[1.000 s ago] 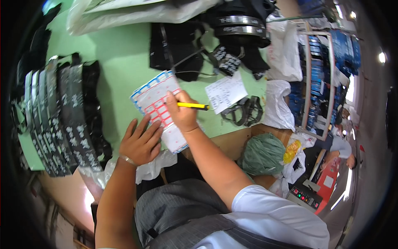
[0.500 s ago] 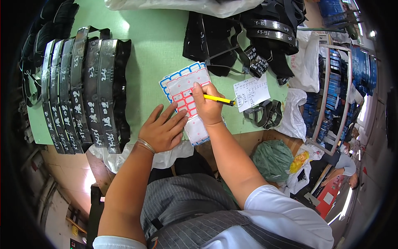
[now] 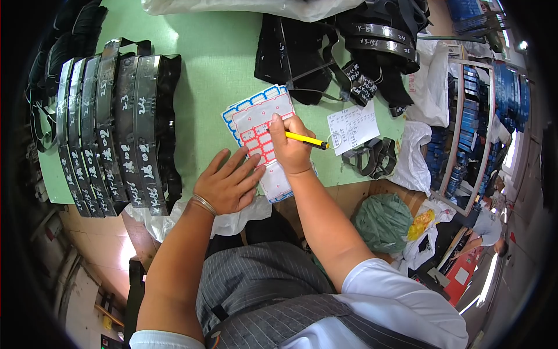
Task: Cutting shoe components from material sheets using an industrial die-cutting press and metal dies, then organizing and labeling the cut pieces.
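Observation:
My right hand is closed round a yellow marker pen with a black end, its tip down on a sheet of red-bordered labels. Beneath that sheet, blue-bordered label sheets stick out at the edges. My left hand lies flat with fingers spread, the fingertips at the left edge of the labels. It holds nothing, and a bangle circles its wrist. Just right of the pen is a white paper with handwriting. Dark marks show in a few of the red boxes near the pen tip.
Several black curved strips with white markings stand stacked on the green table at left. Black fabric pieces and strips lie at the back right. Black loops sit by the right edge. A green bag is below; another person is far right.
Both hands stay nearly in place, the pen still on the labels. The view has shifted very slightly, and the person at far right has moved a little.

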